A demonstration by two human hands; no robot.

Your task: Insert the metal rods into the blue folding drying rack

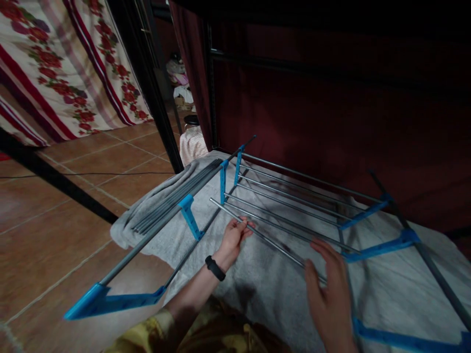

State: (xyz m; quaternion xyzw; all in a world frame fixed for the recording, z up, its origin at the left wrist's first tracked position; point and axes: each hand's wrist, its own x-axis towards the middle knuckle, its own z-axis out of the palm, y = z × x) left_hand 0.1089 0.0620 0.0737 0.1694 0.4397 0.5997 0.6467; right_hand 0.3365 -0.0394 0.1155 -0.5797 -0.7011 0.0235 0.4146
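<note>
A loose metal rod (274, 247) slants across the middle of the view, its far end past my left hand (232, 238). My left fingers pinch it near that end; a black band is on the wrist. My right hand (331, 289) is at the rod's near end, thumb and fingers apart, with the rod passing behind them. Around both hands lies a rack frame of grey tubes with blue plastic brackets (190, 215). Several rods (294, 196) span the frame's far part between blue brackets. Where their near ends seat in the right bracket (382, 246) is partly hard to make out.
A bundle of loose rods (176, 198) lies on the grey blanket (147, 215) at the left. Black bed posts (147, 88) stand left, with a dark red curtain (312, 113) behind. A floral cloth (66, 63) hangs over the tiled floor (84, 171).
</note>
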